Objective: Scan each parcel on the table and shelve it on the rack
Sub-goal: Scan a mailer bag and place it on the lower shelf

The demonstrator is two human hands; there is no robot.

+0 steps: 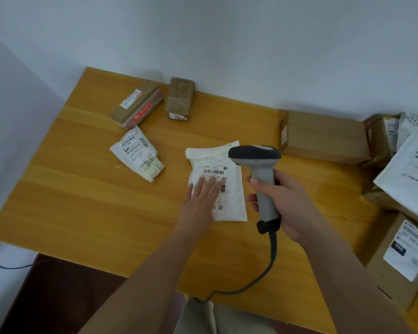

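A flat white parcel bag (229, 189) with a barcode label lies in the middle of the wooden table (87, 194). My left hand (202, 201) presses flat on its lower left part, fingers straight. My right hand (285, 203) grips the handle of a grey barcode scanner (258, 165), whose dark head hangs over the bag's upper right corner. The scanner's cable runs down off the table's front edge.
A crumpled white bag (138, 155) lies left of centre. Two small cardboard boxes (138, 106) (180, 98) sit at the back. A larger box (323, 137) and a heap of boxes and white mailers (405, 169) fill the right side.
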